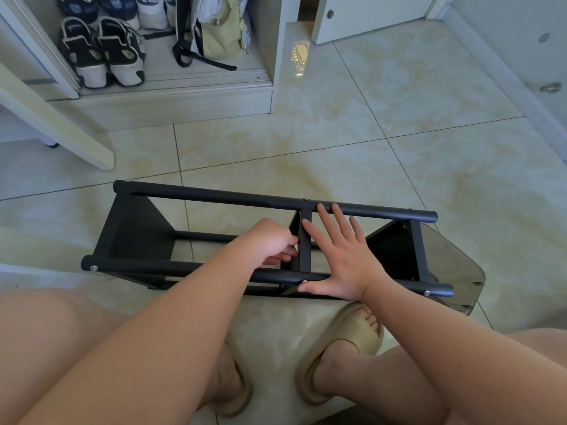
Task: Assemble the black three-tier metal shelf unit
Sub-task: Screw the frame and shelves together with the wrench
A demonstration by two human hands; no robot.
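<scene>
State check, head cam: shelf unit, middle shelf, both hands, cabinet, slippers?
shelf unit: on its side on the floor, three shelves between the poles
middle shelf: set between near and far poles; screw tightness can't be told
left hand: fingers curled round the middle shelf's edge
right hand: flat, fingers spread, resting on the frame
cabinet: open, shoes inside
slippers: on the feet
</scene>
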